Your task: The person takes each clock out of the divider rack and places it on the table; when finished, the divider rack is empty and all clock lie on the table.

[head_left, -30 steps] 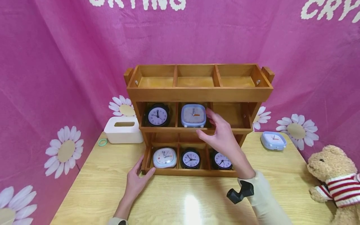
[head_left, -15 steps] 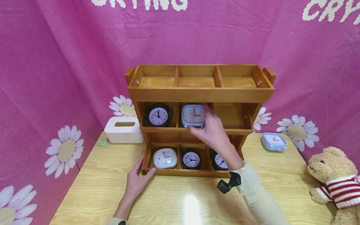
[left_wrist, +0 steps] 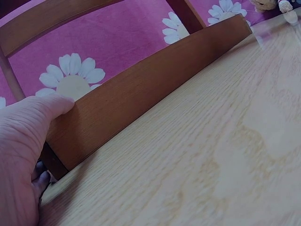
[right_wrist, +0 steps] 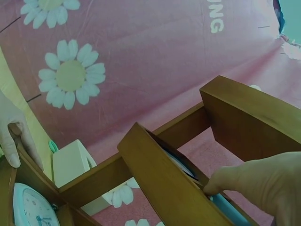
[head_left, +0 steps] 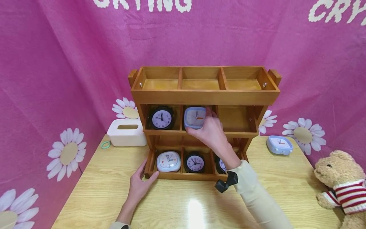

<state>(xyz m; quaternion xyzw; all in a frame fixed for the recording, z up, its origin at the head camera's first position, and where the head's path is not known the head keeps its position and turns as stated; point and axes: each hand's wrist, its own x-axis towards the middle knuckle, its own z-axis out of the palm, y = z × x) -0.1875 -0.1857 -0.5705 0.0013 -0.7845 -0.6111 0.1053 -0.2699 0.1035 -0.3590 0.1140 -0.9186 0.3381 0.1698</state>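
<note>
A blue square alarm clock (head_left: 194, 118) sits in the middle compartment of the shelf's middle tier. My right hand (head_left: 210, 128) grips it at its right side, thumb at the lower front edge; the other fingers are mostly hidden. My left hand (head_left: 138, 184) holds the lower left corner of the wooden shelf (head_left: 204, 97). In the left wrist view, its thumb (left_wrist: 61, 106) lies over the front board and its fingers go round the side. A black round clock (head_left: 161, 118) stands in the compartment left of the blue one.
The bottom tier holds a white clock (head_left: 168, 161), a black clock (head_left: 195, 163) and another black clock (head_left: 221, 166) partly behind my right arm. On the table lie a second blue clock (head_left: 279, 145), a white tissue box (head_left: 127, 136), a green ring (head_left: 105, 145) and a teddy bear (head_left: 340, 178).
My right hand has moved left from beside the blue alarm clock and closed on it. The clock has shifted slightly left within its compartment. The left hand stays at the shelf corner.
</note>
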